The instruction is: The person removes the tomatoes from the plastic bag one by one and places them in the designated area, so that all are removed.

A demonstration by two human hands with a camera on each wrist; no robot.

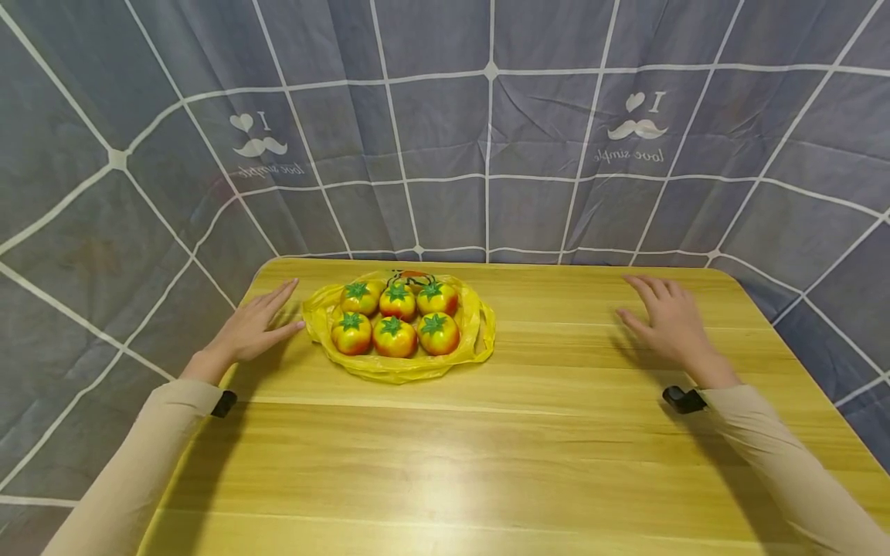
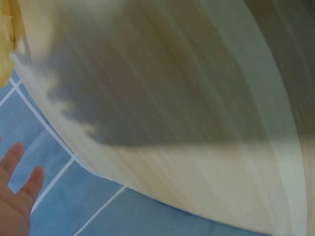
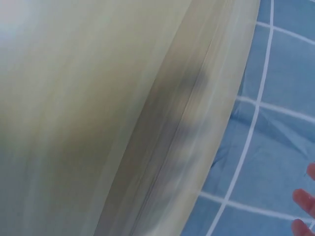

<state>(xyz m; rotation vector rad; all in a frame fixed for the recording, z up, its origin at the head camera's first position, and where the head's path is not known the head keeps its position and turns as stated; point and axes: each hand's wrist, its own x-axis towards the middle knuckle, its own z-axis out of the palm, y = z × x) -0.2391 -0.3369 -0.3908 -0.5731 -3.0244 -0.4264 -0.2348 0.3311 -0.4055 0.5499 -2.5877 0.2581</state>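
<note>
Several yellow-and-red tomatoes [image 1: 395,337] with green star-shaped tops sit in two rows on a yellow plastic bag [image 1: 389,372], spread flat left of the table's middle. Just left of the bag is my left hand [image 1: 257,323], fingers straight and thumb apart, its thumb tip close to the bag's edge. Over the right part of the table my right hand [image 1: 667,320] is held with fingers extended, far from the bag and holding nothing. The left wrist view catches fingers of the left hand [image 2: 19,191] and a strip of the bag [image 2: 6,44].
The wooden table [image 1: 445,455] has rounded far corners. Behind and beside it hangs a grey-blue curtain [image 1: 445,131] with white grid lines and mirrored print. A black wrist camera [image 1: 684,400] sits at the right cuff, another [image 1: 224,404] at the left.
</note>
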